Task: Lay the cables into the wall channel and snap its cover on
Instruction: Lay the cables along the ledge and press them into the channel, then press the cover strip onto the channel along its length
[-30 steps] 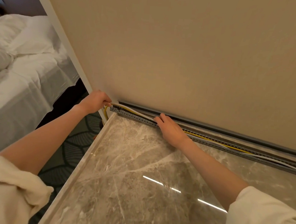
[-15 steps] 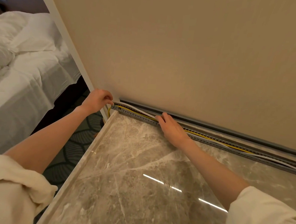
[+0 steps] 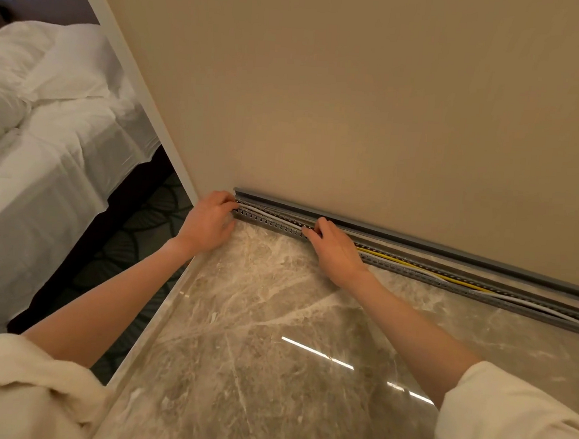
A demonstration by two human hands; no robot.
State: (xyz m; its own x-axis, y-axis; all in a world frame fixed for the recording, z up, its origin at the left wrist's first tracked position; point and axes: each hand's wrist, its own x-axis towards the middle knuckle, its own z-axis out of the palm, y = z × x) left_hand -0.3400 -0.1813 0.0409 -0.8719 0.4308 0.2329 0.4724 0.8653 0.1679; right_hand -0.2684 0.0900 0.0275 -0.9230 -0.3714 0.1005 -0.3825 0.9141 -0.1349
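A white bed (image 3: pixel 48 127) fills the far left, beyond the left hand and cut off by the frame edge. The left arm reaches forward from a rolled cream sleeve (image 3: pixel 19 389), its forearm crossing the edge of a marble top (image 3: pixel 239 335). The left hand (image 3: pixel 209 222) rests knuckles up at the channel's near-left end, fingers curled onto the slotted rail; whether they pinch a cable there cannot be told, since the fingertips are hidden behind the hand. The grey channel (image 3: pixel 274 218) lies along the foot of the beige wall (image 3: pixel 358 104), running from the left hand, under the right hand and away to the right edge, where it is cut off. Between the two hands pale cables (image 3: pixel 268 215) lie inside it. The right hand (image 3: pixel 334 248) lies palm down, fingers stretched flat and pressing on the channel, grasping nothing that can be seen; it covers the cables beneath it. To the right of that hand a yellow cable (image 3: pixel 415 264) and a white cable (image 3: pixel 532 305) run in the open channel. A plain grey strip (image 3: pixel 450 249) stands against the wall just behind the channel, beyond both hands. The right sleeve (image 3: pixel 513 423) is cropped at the lower corner.
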